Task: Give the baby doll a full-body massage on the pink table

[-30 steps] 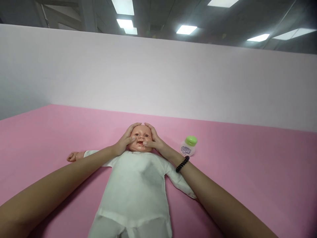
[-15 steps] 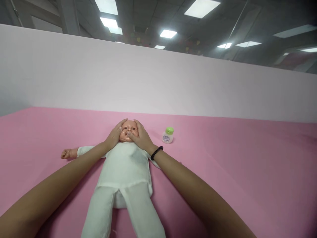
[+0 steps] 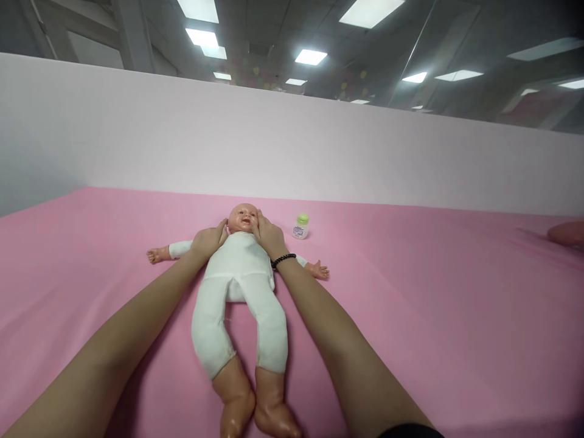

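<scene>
A baby doll in a white cloth suit lies on its back, arms spread and bare feet towards me. My left hand rests at the left side of the doll's head, by its cheek and shoulder, with the fingers partly hidden. Against the right cheek lies my right hand, its fingers stretched upward and a dark beaded band at the wrist. Both hands touch the doll without closing round it. Just right of the head stands a small clear bottle with a green cap.
Pink cloth covers the surface under the doll. Behind it rises a white panel. At the far right edge, a rounded skin-toned object is partly in view.
Both hands have slid down from the top of the doll's head to its cheeks, and the right thumb has left its mouth. The view has shifted, showing the doll's feet.
</scene>
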### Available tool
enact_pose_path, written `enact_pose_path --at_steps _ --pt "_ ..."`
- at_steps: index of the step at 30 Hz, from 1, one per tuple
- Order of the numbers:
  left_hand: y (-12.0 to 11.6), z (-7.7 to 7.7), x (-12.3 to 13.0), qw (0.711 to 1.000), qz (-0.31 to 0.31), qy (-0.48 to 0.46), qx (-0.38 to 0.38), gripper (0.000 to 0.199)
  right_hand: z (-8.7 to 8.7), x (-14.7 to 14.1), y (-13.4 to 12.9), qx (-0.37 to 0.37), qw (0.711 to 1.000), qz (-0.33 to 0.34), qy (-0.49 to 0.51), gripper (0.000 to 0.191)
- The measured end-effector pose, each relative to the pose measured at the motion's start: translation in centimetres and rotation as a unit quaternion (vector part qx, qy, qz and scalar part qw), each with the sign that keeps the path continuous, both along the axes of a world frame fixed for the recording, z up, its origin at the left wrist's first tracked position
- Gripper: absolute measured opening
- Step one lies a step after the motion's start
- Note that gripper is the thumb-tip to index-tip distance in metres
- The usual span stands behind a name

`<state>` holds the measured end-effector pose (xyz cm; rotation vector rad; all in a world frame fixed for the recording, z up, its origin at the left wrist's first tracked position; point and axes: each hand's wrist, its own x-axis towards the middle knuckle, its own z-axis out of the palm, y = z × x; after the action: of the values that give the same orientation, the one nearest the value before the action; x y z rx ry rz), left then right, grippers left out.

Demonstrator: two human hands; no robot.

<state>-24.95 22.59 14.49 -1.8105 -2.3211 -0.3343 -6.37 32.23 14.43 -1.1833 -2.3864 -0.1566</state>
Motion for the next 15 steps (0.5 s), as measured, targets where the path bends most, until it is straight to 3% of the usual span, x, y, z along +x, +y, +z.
enact_pose_path --at_steps 4,11,15 --pt "-2.5 0.0 -0.7 0.999 -0.005 0.012 -0.03 0.044 -0.3 2.3 -2.0 0.016 0.994 -0.031 -0.103 0.052" --pt "-6.1 -0.7 -2.0 0.999 0.013 0.037 -0.011 0.044 -0.8 7.1 -5.2 -0.005 0.99 0.0 -0.142 0.036" --pt "-7.6 -0.8 -2.6 0.998 0.051 0.027 0.024 0.043 -0.7 9.7 -6.1 -0.013 0.99 -0.028 -0.14 0.033"
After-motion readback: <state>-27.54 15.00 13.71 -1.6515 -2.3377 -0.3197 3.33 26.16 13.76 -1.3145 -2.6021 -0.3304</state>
